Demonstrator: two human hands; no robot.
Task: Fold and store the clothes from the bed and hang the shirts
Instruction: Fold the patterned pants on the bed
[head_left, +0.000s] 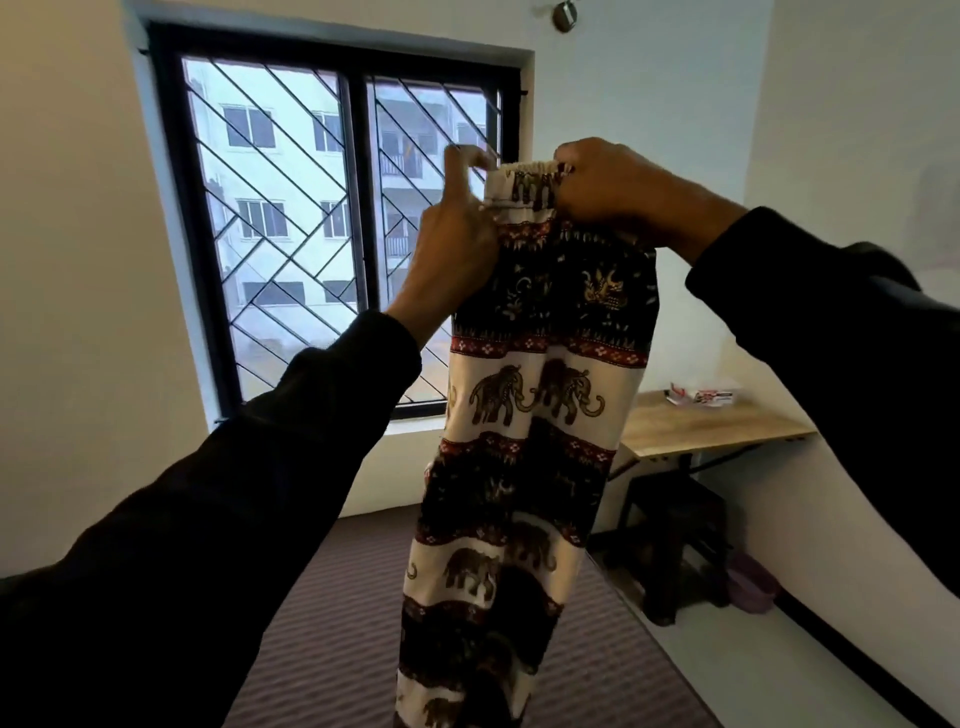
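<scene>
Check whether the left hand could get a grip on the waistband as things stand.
Probably yes. The left hand is already at the left end of the waistband, fingers raised beside it, with nothing between them. The right hand grips the other end, and the trousers hang free.

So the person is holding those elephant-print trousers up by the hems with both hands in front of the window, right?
Not by the hems. The head view shows both the left hand and the right hand gripping the elephant-print trousers at the elastic waistband, legs hanging down, in front of the window.
</scene>
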